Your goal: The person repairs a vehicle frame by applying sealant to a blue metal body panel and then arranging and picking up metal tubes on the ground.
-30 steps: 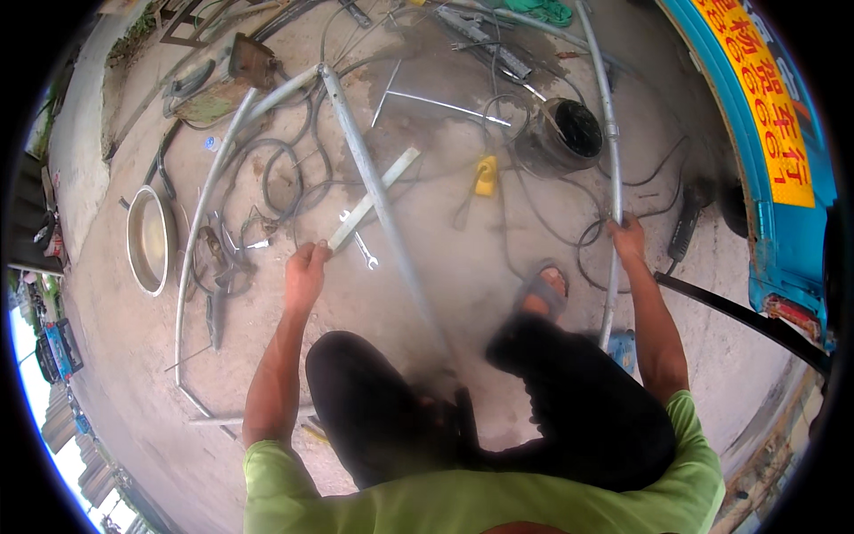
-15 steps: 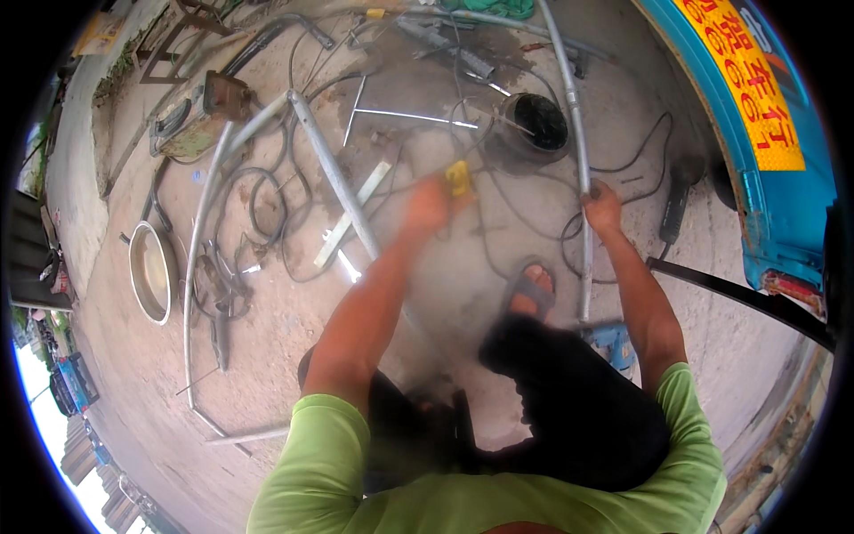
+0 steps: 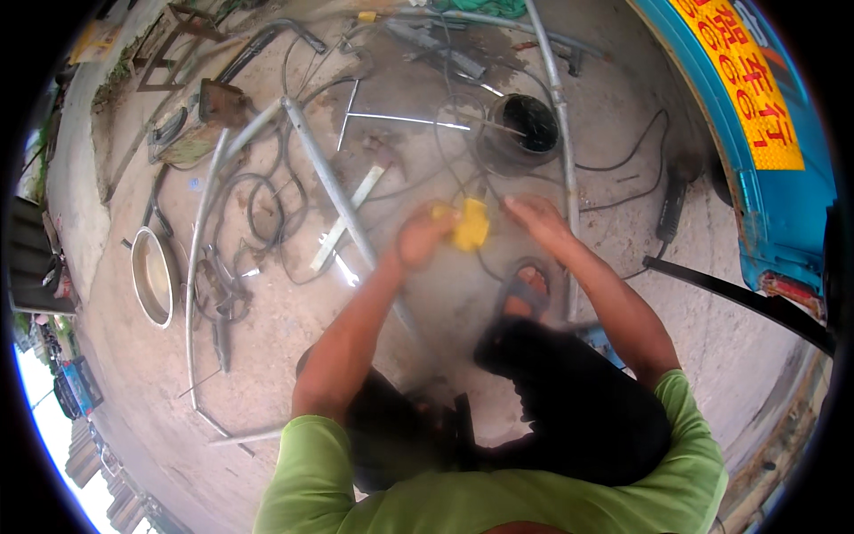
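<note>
A yellow boxy thing, blurred by motion, is held in my left hand above the concrete floor, in front of my knees. Its exact kind is too smeared to tell. Thin dark cables run close behind it; I cannot tell whether they join it. My right hand is just right of the yellow thing, fingers stretched toward it, with a small gap between. Beyond my right wrist a long grey metal pipe lies on the floor, its near part passing behind my right forearm.
A dark bucket stands ahead. Left lie a bent pipe frame, a flat bar, a T-shaped rod, a metal basin and a rusty boxy machine. An angle grinder and a blue vehicle are right.
My right hand has let go of the pipe and moved left beside the yellow thing. My left hand has drawn the yellow thing slightly nearer to me.
</note>
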Available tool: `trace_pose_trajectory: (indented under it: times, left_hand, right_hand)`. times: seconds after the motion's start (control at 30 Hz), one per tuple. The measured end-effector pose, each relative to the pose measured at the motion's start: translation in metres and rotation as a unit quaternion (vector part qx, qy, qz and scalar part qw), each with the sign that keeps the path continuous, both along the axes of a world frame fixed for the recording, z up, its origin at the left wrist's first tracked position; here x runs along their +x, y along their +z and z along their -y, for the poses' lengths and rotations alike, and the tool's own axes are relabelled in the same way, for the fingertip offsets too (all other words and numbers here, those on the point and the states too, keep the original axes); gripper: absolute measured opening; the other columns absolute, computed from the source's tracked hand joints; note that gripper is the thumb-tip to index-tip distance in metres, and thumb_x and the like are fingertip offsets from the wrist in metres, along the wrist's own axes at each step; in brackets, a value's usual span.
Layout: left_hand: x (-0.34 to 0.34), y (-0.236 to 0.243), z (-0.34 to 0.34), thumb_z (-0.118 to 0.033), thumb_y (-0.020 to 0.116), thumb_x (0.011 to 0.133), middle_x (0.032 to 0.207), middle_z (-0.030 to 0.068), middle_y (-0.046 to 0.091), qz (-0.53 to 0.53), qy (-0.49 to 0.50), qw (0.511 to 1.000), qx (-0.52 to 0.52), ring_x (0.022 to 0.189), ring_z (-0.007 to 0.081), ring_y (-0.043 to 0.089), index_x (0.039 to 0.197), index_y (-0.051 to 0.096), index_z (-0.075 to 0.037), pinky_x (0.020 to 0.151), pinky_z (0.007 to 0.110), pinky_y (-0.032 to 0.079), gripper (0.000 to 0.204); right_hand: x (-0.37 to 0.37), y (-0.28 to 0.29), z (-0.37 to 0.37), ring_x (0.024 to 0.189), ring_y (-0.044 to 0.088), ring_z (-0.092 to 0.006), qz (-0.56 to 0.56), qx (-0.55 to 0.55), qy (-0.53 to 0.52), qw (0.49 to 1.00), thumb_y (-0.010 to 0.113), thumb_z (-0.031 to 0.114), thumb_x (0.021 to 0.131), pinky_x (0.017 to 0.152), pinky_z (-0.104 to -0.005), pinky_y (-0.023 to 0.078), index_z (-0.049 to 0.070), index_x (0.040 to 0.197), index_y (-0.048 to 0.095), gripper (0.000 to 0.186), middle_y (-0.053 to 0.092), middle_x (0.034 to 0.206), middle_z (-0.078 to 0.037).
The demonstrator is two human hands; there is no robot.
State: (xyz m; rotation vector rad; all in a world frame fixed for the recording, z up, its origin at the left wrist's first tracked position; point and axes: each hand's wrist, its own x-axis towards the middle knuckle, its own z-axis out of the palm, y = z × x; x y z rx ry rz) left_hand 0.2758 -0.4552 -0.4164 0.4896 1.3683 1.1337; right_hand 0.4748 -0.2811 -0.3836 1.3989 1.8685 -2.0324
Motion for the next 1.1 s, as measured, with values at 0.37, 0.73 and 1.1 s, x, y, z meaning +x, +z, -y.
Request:
trace_pose_trajectory:
  times: [0.37,0.73,1.1]
  left_hand:
    - [0.027,0.036,0.019,-0.025,0.068,0.095,0.105,0.0066,0.066,0.035,0.032,0.997,0.060,0.100,0.0138,0.060,0.114,0.061,-0.002,0.088,0.032,0.048,0.030]
    - [0.022,0.018,0.019,-0.018,0.068,0.095,0.111,0.0076,0.065,0.084,0.037,0.991,0.097,0.104,0.0139,0.060,0.116,0.060,-0.003,0.090,0.032,0.050,0.027]
    - [0.025,0.028,0.018,-0.018,0.070,0.094,0.105,0.0096,0.067,0.085,0.040,0.989,0.112,0.097,0.0145,0.063,0.117,0.058,-0.001,0.086,0.031,0.051,0.031]
  right_hand:
    - [-0.040,-0.017,0.021,0.101,0.064,-0.0233,-0.155,-0.329,-0.127,0.923,0.059,0.033,0.100,0.092,-0.0369,0.051,0.001,0.113,0.063,0.035,0.067,0.108,-0.012]
    - [-0.052,-0.014,0.020,0.092,0.065,-0.0225,-0.132,-0.281,-0.121,0.943,0.063,0.033,0.098,0.084,-0.0352,0.053,0.001,0.103,0.063,0.033,0.068,0.101,-0.013]
    - [-0.047,-0.011,0.027,0.096,0.067,-0.0231,-0.198,-0.243,-0.144,0.939,0.064,0.029,0.099,0.084,-0.0345,0.055,0.000,0.106,0.064,0.030,0.068,0.101,-0.013]
